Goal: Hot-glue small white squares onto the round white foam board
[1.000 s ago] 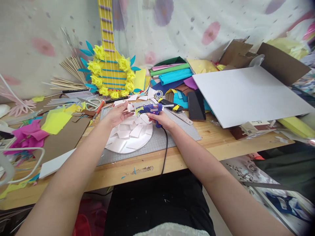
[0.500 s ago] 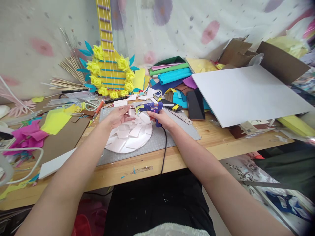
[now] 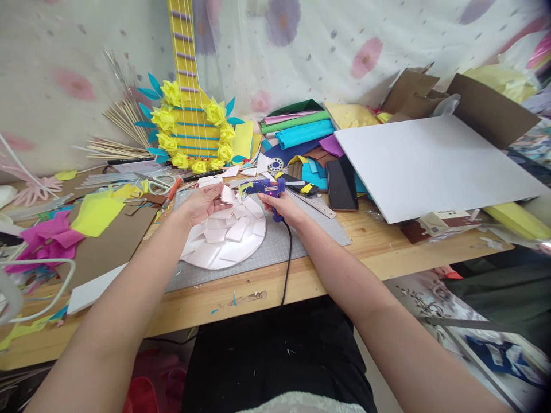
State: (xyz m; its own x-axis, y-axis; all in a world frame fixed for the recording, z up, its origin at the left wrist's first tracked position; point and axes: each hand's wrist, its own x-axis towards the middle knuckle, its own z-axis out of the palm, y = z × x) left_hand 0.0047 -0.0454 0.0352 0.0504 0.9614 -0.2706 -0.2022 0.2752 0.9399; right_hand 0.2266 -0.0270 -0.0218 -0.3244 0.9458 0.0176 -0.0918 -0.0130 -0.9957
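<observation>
My right hand (image 3: 282, 205) is wrapped round the handle of a blue glue gun (image 3: 262, 186), whose nozzle points left and whose black cord (image 3: 288, 264) runs down over the table edge. Between the thumb and fingers of my left hand (image 3: 207, 203) is a small white foam board piece (image 3: 228, 195), close to the nozzle. Below both hands lies a white round base (image 3: 235, 252) covered with several overlapping white pieces. It rests on a grey cutting mat (image 3: 282, 252).
Behind stands a yellow guitar-shaped craft (image 3: 196, 129) with paper flowers. A metal ruler (image 3: 316, 206), a utility knife (image 3: 299, 183) and a phone (image 3: 342, 183) lie to the right, beside a large white board (image 3: 439, 166). Scissors (image 3: 161, 183) and pink crepe paper (image 3: 51, 241) are at left.
My left hand has shifted slightly left with the white piece, which is now tilted and shows more of its face. The glue gun has hardly moved.
</observation>
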